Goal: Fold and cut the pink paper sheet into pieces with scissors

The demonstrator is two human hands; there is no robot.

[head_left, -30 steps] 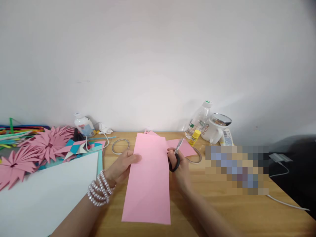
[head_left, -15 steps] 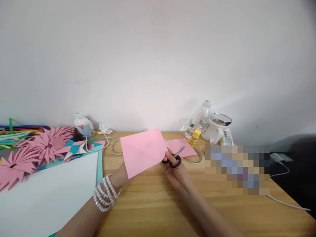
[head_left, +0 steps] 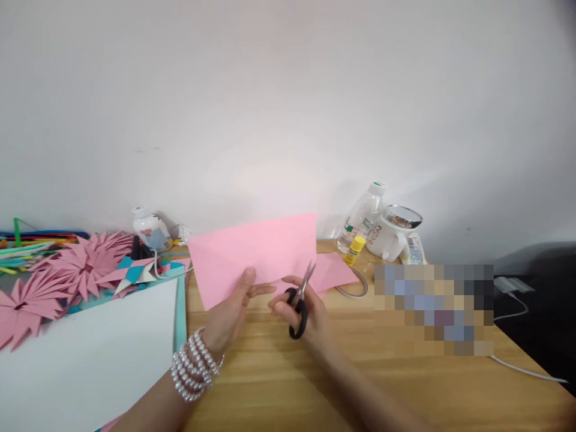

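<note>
My left hand (head_left: 234, 309), with a pearl bracelet on the wrist, pinches the lower edge of a pink paper sheet (head_left: 252, 252) and holds it up lengthwise above the wooden table (head_left: 405, 384). My right hand (head_left: 306, 312) grips small black-handled scissors (head_left: 299, 303), blades slightly parted and pointing up at the sheet's lower right edge. Another pink paper piece (head_left: 335, 270) lies flat on the table behind the scissors.
A large white sheet (head_left: 85, 354) lies at the left, with pink paper flowers (head_left: 67, 270) and coloured strips beyond it. A glue bottle (head_left: 150, 228), a water bottle (head_left: 362, 216), a yellow glue stick (head_left: 355, 249), a white mug (head_left: 391, 234) and a cable (head_left: 522, 369) stand near the wall and right edge.
The pink sheet was lifted off the table and turned from lengthwise-away to sideways, now held higher. The scissors swung from beside the sheet to its lower edge.
</note>
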